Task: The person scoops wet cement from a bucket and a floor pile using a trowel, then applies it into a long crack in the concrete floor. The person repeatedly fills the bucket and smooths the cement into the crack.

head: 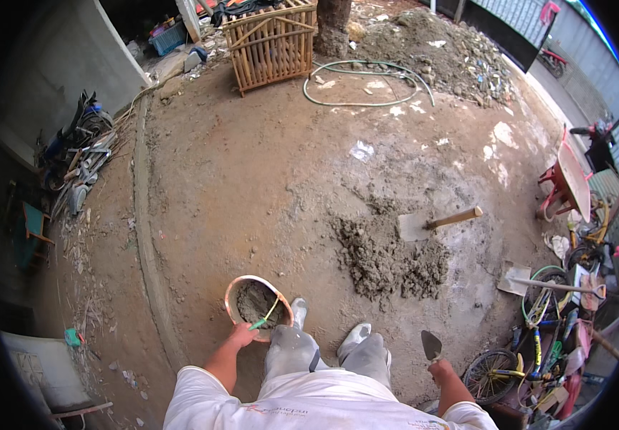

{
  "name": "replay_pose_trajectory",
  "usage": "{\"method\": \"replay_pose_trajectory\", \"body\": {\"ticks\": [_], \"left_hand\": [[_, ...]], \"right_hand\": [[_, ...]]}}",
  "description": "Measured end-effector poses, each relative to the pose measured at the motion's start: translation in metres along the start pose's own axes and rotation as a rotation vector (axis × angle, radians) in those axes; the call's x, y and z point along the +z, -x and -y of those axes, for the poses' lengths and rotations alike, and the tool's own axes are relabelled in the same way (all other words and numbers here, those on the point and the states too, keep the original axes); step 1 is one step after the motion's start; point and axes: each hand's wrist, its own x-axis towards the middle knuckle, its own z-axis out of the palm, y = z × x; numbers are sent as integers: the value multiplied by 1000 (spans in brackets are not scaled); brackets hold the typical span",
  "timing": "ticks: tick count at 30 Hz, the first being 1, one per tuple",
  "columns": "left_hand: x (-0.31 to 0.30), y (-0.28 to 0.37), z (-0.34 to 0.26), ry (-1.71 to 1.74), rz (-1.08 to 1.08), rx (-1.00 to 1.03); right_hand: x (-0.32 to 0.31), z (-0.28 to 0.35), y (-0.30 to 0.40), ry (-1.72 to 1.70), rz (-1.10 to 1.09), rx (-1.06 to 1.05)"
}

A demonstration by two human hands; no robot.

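Observation:
My left hand (242, 334) is closed at the near side of a bucket (228, 302), by the green grip of its wire handle (260, 323). Whether the fingers hold the grip or the rim is hard to tell. Wet mortar (250, 301) lies inside the bucket, which stands close to my left leg. In my right hand (439, 370) is a mason's trowel (431, 344), its dark blade pointing away from me and held off to my right. Ahead, a spread heap of mortar (366, 263) lies on the ground with a hoe (452, 219) resting across it, blade in the mix.
A shovel (535, 282), a red wheelbarrow (567, 177) and a small bicycle (489, 376) among clutter line the right side. A low concrete strip (145, 226) runs along the left. Farther off are a slatted bamboo crate (271, 51), a looped hose (363, 104) and a rubble pile (443, 48).

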Motion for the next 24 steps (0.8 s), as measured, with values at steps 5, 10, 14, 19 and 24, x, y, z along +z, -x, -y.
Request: {"method": "replay_pose_trajectory", "body": {"ticks": [5,10,14,19,24], "left_hand": [[18,99,51,49,-223,-128],[49,180,83,210,-204,-359],[90,238,108,264,-186,-467],[140,293,126,549,-130,-632],[171,323,126,626,-154,-650]], "right_hand": [[-79,37,-4,-218,-1,-207],[-139,74,0,-219,-51,-285],[-152,91,-4,-241,-52,-349],[-159,138,-7,-66,33,-264],[-163,220,-1,59,111,-289]]}}
